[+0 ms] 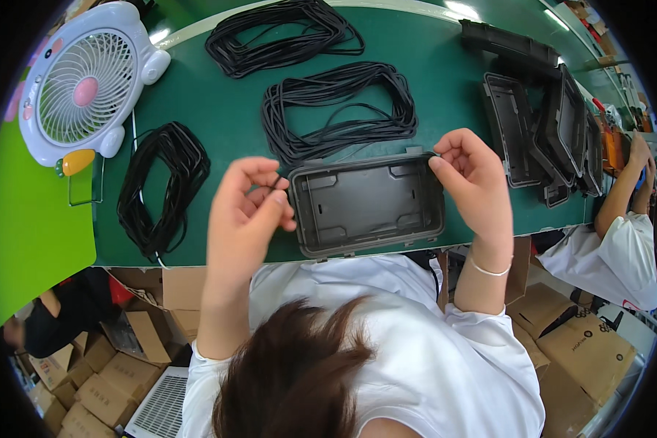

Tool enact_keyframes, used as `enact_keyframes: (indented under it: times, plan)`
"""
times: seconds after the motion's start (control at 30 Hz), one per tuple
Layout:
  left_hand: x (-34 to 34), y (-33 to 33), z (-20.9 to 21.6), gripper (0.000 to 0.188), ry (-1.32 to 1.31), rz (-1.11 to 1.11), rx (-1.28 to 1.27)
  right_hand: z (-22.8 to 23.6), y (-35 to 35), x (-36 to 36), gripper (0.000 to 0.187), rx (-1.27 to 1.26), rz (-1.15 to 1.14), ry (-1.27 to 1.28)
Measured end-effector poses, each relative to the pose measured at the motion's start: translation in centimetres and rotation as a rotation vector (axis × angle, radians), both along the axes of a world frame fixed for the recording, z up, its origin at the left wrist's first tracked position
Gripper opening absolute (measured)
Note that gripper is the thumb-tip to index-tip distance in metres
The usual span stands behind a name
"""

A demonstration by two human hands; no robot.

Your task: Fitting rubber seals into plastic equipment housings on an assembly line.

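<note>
One open dark case (370,206) lies close to the bench's (449,84) near edge, my left fingers (270,210) pinching a thin black strand (277,182), my right fingers (452,175) closed at its far right corner, holding what I cannot tell; bare surface separates the cable coil (274,117) from cases piled right (568,120).

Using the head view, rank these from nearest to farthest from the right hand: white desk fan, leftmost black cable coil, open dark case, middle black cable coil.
From the right hand:
1. Open dark case: at the fingertips, between both hands.
2. Middle black cable coil: just beyond the case.
3. Leftmost black cable coil: left of the left hand.
4. White desk fan: far upper left.
</note>
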State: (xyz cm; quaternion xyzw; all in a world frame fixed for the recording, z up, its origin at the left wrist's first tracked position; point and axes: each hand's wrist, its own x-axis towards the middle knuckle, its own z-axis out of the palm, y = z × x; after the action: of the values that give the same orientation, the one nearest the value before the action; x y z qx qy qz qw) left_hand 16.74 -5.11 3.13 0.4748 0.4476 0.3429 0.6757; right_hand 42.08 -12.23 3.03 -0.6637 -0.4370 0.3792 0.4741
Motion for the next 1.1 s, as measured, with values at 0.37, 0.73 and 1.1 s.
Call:
enact_keyframes:
  times: [0.37, 0.73, 1.1]
  plan:
    - [-2.7, -3.6, -0.3, 0.019, 0.316, -0.162, -0.033, -1.9, -0.4, 0.1, 0.005, 0.089, -0.114, -0.129]
    - [-2.7, -4.0, 0.9, 0.02, 0.335, -0.382, -0.056, -2.1, 0.3, 0.5, 0.004, 0.062, -0.097, 0.063]
    - [-2.3, -3.5, -0.1, 0.03, 0.412, -0.461, -0.019, -3.0, -0.6, 1.7, 0.019, -0.177, -0.068, 0.466]
